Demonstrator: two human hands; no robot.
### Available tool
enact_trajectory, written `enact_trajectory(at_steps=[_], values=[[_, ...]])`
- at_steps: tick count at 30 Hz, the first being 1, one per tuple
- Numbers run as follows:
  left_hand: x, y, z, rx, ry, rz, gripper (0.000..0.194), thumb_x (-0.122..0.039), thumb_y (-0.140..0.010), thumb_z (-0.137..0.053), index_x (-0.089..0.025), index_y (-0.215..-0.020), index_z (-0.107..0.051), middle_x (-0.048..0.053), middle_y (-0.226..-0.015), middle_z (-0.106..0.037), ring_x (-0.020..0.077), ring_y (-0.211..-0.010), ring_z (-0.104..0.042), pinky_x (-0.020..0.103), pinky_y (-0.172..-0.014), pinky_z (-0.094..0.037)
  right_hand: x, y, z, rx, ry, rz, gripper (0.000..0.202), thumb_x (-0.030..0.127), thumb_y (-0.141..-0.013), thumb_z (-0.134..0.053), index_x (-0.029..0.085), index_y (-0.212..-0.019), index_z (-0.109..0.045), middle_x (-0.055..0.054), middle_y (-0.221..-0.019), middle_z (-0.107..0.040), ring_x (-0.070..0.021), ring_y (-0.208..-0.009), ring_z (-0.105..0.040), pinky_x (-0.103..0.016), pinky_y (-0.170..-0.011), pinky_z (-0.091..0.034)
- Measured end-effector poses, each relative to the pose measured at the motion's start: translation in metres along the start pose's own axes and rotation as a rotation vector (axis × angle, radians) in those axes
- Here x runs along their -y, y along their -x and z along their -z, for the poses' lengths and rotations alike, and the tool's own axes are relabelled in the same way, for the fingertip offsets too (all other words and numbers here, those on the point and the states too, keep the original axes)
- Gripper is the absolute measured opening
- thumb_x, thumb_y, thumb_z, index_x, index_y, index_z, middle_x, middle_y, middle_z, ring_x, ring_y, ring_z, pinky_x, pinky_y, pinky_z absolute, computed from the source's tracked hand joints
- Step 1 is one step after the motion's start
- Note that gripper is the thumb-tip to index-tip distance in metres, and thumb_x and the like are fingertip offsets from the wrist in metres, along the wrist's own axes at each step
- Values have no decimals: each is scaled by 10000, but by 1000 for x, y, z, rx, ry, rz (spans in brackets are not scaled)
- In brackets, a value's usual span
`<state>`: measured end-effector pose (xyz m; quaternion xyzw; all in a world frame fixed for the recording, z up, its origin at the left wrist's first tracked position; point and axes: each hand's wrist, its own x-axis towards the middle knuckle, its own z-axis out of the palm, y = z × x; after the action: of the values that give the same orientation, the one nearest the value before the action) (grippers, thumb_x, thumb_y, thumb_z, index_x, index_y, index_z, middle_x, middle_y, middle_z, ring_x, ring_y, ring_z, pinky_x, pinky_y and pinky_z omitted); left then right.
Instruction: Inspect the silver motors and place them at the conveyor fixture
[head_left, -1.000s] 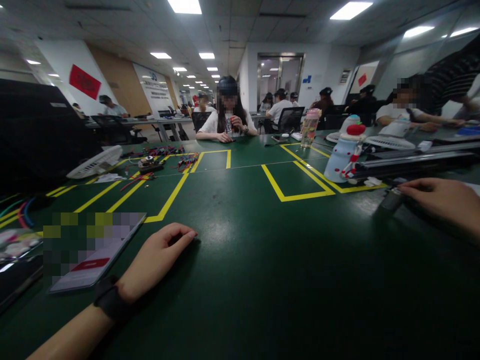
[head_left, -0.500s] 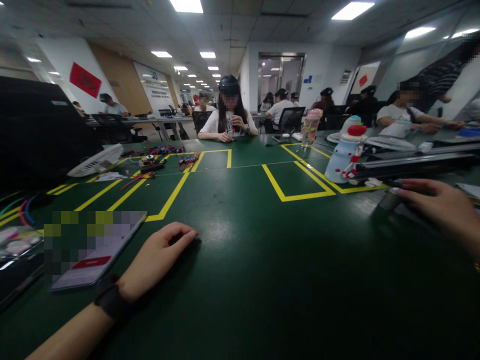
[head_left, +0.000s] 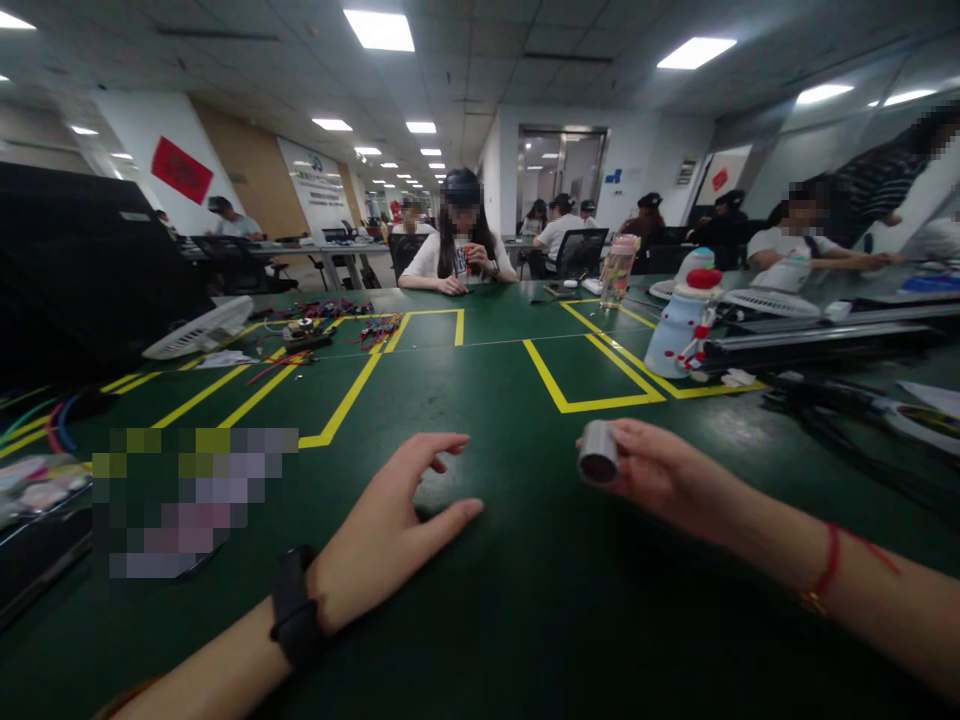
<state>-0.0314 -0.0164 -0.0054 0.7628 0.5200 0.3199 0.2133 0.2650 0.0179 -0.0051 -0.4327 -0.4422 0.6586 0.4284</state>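
Observation:
In my right hand [head_left: 652, 465] is a short grey metallic cylinder [head_left: 598, 455], gripped between thumb and fingers, its round dark end turned toward me. It is held over the right-centre of the green table [head_left: 525, 600]. What is inside the cylinder I cannot make out. My left hand [head_left: 401, 520] hovers over or rests on the table left of it, thumb and fingers apart, with nothing in them. A gap of table lies between the two hands. A partly blurred-out flat phone-like thing [head_left: 202, 510] lies left of my left hand.
Yellow tape lines [head_left: 559, 380] mark the table. A light blue bottle [head_left: 671, 335] with a red top and black cables [head_left: 817, 410] lie to the right. Red and dark wires [head_left: 330, 310] and a white fan [head_left: 199, 330] are at the left. A person [head_left: 459, 245] sits opposite.
My right hand has come from the far right toward the middle, bringing the grey cylinder with it. My left hand has moved right and its thumb and fingers have spread apart.

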Motion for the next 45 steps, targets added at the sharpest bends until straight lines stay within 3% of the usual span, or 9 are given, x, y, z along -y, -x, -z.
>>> enact_trajectory(at_steps=[2,5,17,23,29,32,35,41,45], values=[[-21,0,-14,-30,66,-153,559,-314,-749,-717,-274,-1262,-498,58,-1218,-580,219,-1037,-566,363,-897,-473,-20,-2,-36,289,-263,-170,249,335,-828,-583,178,-1021,-592,-52,-1039,-650,-131,-914,-637,-327,-897,-480],[-39,0,-27,-76,149,-279,376,-201,-741,-715,-252,-1092,-592,40,-1107,-632,204,-1019,-577,346,-899,-468,-42,-5,-65,483,-444,-254,233,319,-848,-560,168,-1018,-609,-29,-1001,-656,-97,-890,-628,-268,-879,-464],[-36,5,-28,-106,163,-193,278,-258,-737,-741,-288,-1006,-677,25,-1015,-680,214,-927,-624,348,-806,-506,-52,0,-70,510,-503,-339,267,359,-858,-558,149,-1014,-614,-45,-964,-657,-103,-867,-626,-294,-919,-435],[-31,1,-20,-163,175,18,304,-350,-722,-746,-257,-997,-656,23,-968,-689,217,-868,-628,348,-763,-495,-36,4,-71,245,-304,-63,220,363,-831,-601,171,-937,-620,-41,-969,-665,-142,-869,-643,-388,-923,-463],[-29,-4,-24,182,568,238,317,-485,-833,-599,-177,-901,-636,26,-809,-680,161,-723,-607,280,-673,-463,-13,11,-69,108,306,401,253,358,-824,-614,230,-1036,-666,-33,-1099,-633,-139,-1027,-587,-313,-930,-462],[-32,-4,-31,358,784,261,394,-508,-896,-479,-155,-821,-638,40,-760,-672,145,-683,-596,263,-648,-446,-14,12,-70,172,374,363,297,389,-861,-558,216,-1093,-622,-35,-1021,-640,-121,-895,-616,-291,-824,-504],[-33,-3,-35,416,839,277,422,-516,-913,-428,-159,-842,-642,54,-788,-682,157,-699,-606,266,-631,-447,-19,11,-70,241,324,257,341,413,-881,-517,202,-1145,-563,-33,-925,-647,-108,-736,-621,-277,-676,-525],[-20,-12,-35,179,322,23,184,-338,-874,-565,-248,-1000,-664,25,-1008,-671,207,-936,-595,343,-847,-455,-27,-4,-62,190,520,565,282,293,-805,-632,239,-1081,-615,-51,-1155,-592,-158,-1061,-575,-350,-931,-492],[-5,-20,-35,158,68,-61,196,-281,-869,-574,-272,-1035,-678,35,-1032,-677,238,-983,-580,399,-898,-436,-36,-17,-58,206,556,612,237,277,-810,-621,229,-1042,-611,-53,-1158,-576,-154,-1076,-566,-351,-948,-492]])
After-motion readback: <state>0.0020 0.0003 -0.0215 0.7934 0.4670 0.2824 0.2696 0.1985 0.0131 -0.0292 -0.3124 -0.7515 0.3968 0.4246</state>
